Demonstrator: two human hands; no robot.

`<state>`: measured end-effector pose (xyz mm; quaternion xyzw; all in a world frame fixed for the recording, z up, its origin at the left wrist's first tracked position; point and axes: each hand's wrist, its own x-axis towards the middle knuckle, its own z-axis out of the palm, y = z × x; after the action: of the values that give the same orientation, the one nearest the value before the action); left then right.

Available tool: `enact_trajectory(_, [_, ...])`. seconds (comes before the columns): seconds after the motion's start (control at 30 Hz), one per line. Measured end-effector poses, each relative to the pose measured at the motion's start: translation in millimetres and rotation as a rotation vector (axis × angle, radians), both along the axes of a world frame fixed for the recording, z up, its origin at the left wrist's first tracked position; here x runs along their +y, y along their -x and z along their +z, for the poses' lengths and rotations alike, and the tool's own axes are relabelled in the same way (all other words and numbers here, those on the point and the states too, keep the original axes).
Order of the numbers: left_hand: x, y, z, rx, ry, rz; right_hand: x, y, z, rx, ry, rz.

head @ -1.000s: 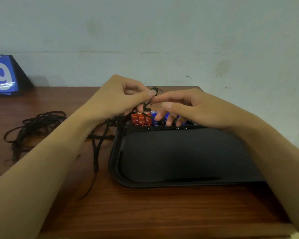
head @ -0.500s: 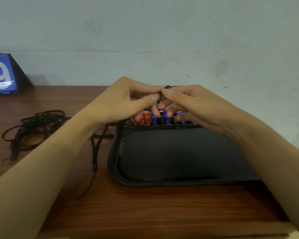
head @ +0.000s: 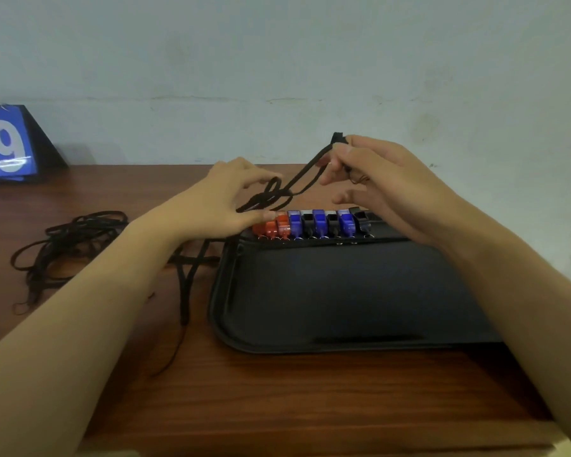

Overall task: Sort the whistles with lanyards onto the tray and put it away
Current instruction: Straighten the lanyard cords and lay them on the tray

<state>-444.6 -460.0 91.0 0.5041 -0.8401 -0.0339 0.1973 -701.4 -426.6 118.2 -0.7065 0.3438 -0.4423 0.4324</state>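
A black tray [head: 343, 291] lies on the wooden table. Along its far rim stands a row of whistles [head: 314, 223]: orange ones at the left, then blue and black ones. Above that row I hold a black lanyard [head: 287, 189] stretched between both hands. My left hand [head: 234, 199] pinches its looped, bunched end just over the orange whistles. My right hand [head: 370, 173] pinches the other end higher up and to the right, with the lanyard's tip sticking out above the fingers.
A loose pile of black lanyards [head: 66, 242] lies on the table at the left, and more straps [head: 187, 278] trail beside the tray's left edge. A blue number card [head: 7, 145] stands at the far left by the wall.
My hands were close together over the whistles. They have moved apart, the right hand rising up and to the right, drawing the lanyard taut and uncovering the whistle row.
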Motion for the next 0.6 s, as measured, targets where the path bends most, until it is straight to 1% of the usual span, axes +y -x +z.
enact_trajectory(0.07, [-4, -2, -2, -0.012, -0.007, 0.024, -2, 2, 1, -0.049, 0.015, -0.006])
enact_trajectory(0.17, [-3, -4, -1, 0.080, 0.006, 0.078, -6, 4, 2, -0.087, 0.030, -0.051])
enact_trajectory(0.3, [-4, -12, 1, 0.204, 0.047, 0.167, -9, 6, 3, -0.162, 0.022, -0.161])
enact_trajectory(0.47, [-8, -22, 3, 0.236, 0.064, 0.272, -10, 7, 8, -0.310, -0.015, -0.320])
enact_trajectory(0.53, [-8, -23, 3, 0.238, 0.053, 0.304, -9, 8, 10, -0.400, -0.055, -0.319])
enact_trajectory(0.6, [-7, -23, 2, 0.236, 0.038, 0.323, -8, 10, 10, -0.468, -0.089, -0.268])
